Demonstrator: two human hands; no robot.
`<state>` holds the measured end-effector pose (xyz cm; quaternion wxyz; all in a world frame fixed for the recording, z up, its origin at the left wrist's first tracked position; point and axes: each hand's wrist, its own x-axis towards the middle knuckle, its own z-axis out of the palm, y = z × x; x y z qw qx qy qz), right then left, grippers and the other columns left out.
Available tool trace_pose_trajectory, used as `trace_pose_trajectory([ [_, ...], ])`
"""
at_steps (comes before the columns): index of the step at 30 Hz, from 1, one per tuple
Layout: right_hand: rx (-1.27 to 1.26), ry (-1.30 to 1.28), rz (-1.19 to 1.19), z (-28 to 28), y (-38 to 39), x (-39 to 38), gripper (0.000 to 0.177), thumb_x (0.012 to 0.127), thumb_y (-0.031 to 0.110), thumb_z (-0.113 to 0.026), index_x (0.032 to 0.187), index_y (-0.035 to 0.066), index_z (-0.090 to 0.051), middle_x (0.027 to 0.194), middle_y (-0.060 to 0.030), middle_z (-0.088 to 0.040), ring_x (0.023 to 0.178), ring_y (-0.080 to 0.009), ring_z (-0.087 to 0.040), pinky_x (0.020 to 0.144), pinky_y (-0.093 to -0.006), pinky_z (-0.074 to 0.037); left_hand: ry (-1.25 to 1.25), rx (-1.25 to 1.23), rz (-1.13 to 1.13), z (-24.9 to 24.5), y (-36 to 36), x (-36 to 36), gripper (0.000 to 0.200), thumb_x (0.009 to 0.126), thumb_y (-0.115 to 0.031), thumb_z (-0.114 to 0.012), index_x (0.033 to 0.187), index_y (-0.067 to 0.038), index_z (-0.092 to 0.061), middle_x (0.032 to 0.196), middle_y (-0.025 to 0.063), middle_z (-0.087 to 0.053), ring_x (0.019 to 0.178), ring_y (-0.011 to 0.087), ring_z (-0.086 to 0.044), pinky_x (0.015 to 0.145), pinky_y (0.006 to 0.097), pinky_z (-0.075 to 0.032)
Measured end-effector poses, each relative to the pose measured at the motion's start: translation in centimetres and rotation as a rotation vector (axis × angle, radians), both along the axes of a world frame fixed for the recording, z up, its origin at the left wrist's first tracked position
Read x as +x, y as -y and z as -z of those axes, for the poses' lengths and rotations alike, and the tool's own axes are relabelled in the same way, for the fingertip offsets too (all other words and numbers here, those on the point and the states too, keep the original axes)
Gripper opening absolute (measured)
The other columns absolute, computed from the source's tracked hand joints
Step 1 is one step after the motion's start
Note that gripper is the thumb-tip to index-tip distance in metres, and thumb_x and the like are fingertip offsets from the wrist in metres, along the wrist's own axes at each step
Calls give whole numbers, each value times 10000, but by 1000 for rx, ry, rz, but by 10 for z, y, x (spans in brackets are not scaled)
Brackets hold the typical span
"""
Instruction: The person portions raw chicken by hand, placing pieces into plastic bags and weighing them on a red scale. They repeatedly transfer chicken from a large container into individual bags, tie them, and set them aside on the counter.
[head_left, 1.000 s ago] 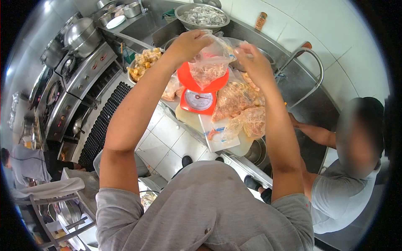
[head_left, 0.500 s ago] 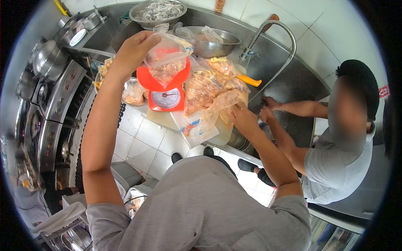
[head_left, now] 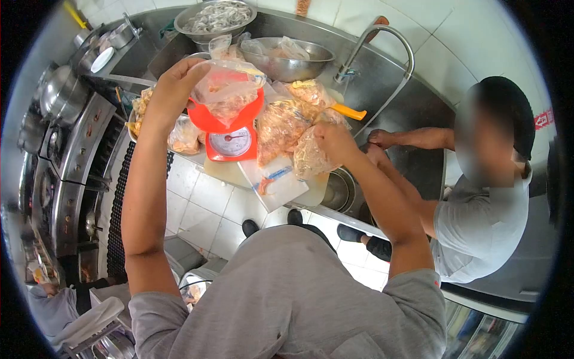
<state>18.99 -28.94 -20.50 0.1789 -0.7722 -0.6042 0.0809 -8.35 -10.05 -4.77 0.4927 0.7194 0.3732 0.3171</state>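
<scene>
My left hand (head_left: 182,84) is closed on the top of a clear plastic bag (head_left: 226,103) of pale orange, shredded-looking food. That bag rests in the red pan of a kitchen scale (head_left: 244,152) with a round white dial. My right hand (head_left: 336,142) grips another clear bag (head_left: 310,157) with similar contents, held over the counter's near side. Beside it lies a larger filled bag (head_left: 282,127). Under these, a white board (head_left: 284,190) carries a blue-marked strip and a small orange-pink piece. My right fingertips are partly hidden.
Behind stand a steel bowl of greyish food (head_left: 218,17) and another steel bowl (head_left: 290,63) with bags. A yellow handle (head_left: 349,112) juts out near the faucet (head_left: 410,60). At right, a co-worker (head_left: 484,221) has both hands by the sink. A stove (head_left: 84,149) is left.
My right hand has moved up and away from me, and its bag now hangs bunched below it, its loose end no longer spread over the board. The left hand keeps its hold.
</scene>
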Motion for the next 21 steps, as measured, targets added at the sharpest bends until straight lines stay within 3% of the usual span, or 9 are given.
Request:
trace_pose_trajectory([
  [3,-81,-263,6,1,-6,19,104,746,124,-610,819,49,-602,757,-77,-615,681,-198,-583,637,-313,-453,21,-5,-6,3,3,-7,330,852,-303,-596,1076,-60,-609,799,-7,-606,637,58,-531,540,219,-414],
  [7,-10,-441,-5,-12,-2,33,155,751,157,-607,872,60,-597,770,-99,-616,728,-212,-606,662,-326,-465,-106,156,-25,4,11,-16,298,883,-279,-562,1106,-83,-593,888,-10,-629,714,55,-557,561,189,-416],
  [10,-16,-464,88,-27,3,32,158,752,141,-615,886,59,-599,752,-70,-608,707,-164,-587,657,-298,-459,-93,112,-46,3,18,-20,344,845,-256,-618,1094,-19,-590,991,64,-613,711,88,-560,634,229,-456],
  [13,69,-438,79,-45,12,24,144,760,125,-615,885,56,-598,755,-49,-603,697,-132,-569,653,-275,-454,52,413,-106,10,28,-22,342,828,-211,-644,1094,-3,-586,1149,149,-555,832,142,-575,722,261,-467],
  [16,179,-451,44,-54,18,27,111,781,102,-602,886,64,-597,802,-35,-589,719,-104,-552,653,-253,-449,-47,808,-306,0,58,-26,292,847,-140,-591,1120,-39,-580,1224,168,-513,1036,207,-550,854,311,-449],
  [18,276,-415,-27,-57,20,35,105,802,91,-587,907,82,-596,847,-21,-579,740,-93,-544,655,-243,-449,79,951,-295,-3,78,-27,263,842,-102,-570,1095,-29,-585,1201,190,-521,1081,250,-529,903,346,-420],
  [19,316,-558,-67,-55,17,38,112,814,92,-578,924,85,-593,869,-16,-574,753,-88,-542,655,-240,-450,144,1022,-290,-3,89,-27,251,840,-83,-560,1082,-23,-588,1189,201,-525,1104,272,-519,928,364,-406],
  [21,397,-843,-154,-50,12,44,126,837,95,-559,960,91,-586,914,-7,-565,779,-78,-538,655,-236,-451,214,977,-150,2,115,-20,256,755,-32,-622,1008,8,-605,1165,173,-539,982,283,-539,792,361,-453],
])
